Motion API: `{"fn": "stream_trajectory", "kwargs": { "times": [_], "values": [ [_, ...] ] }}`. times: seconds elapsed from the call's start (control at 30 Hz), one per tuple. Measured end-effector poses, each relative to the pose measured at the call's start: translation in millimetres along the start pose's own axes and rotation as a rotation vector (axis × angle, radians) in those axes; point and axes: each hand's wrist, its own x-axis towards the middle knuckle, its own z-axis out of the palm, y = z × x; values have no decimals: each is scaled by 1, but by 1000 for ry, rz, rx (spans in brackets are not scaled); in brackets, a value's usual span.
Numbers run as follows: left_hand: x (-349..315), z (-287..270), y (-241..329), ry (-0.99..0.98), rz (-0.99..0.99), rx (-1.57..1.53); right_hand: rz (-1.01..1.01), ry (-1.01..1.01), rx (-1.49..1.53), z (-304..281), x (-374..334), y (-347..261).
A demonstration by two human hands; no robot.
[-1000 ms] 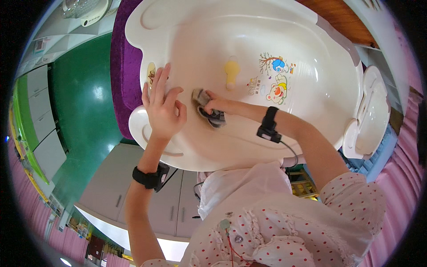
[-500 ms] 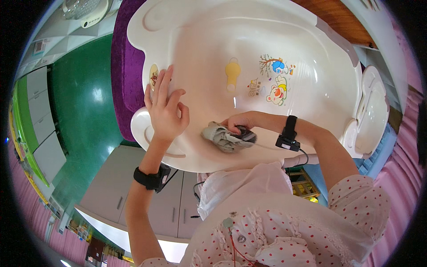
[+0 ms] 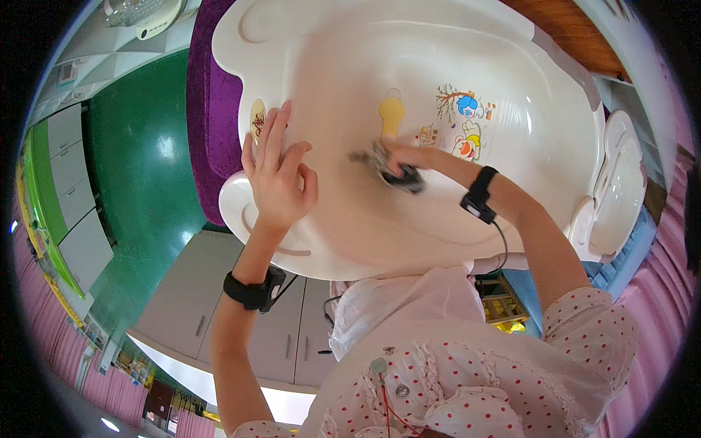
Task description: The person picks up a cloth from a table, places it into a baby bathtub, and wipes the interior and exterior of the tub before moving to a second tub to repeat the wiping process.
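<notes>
A white baby bathtub [image 3: 328,69] with cartoon stickers [image 3: 467,120] and a yellow drain cover [image 3: 392,111] on its floor fills the middle of the view. My right hand [image 3: 404,159] is closed round a crumpled grey cloth [image 3: 401,179], which lies against the tub's floor just below the yellow piece. Motion blurs the cloth and those fingers. At the tub's left end my left hand [image 3: 281,179] rests near the rim, fingers stretched out and holding nothing. Its fingertips lie beside an oval gold sticker [image 3: 258,117].
Purple velvety fabric [image 3: 212,124] lies beyond the tub's left end. Below are grey cabinets [image 3: 182,292] next to a green floor [image 3: 146,160]. A smaller white basin [image 3: 621,190] adjoins the tub's right end, above a blue object [image 3: 621,237]. Pink curtains [image 3: 657,263] hang farther right.
My right hand has moved the cloth away from the near wall, up and slightly right toward the yellow drain cover. My left hand stays nearly in place.
</notes>
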Motion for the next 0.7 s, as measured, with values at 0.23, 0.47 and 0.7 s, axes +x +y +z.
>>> {"fn": "stream_trajectory", "kwargs": {
  "times": [0.23, 0.47, 0.7],
  "values": [
    [17, 5, 13, 34, 15, -31, -143, 258, 379, -25, 47, -30],
    [15, 4, 12, 40, 23, -35, 69, -76, -398, 34, -3, 4],
    [17, 7, 10, 5, 22, -16, 239, -533, -75, 34, -19, -13]
  ]
}}
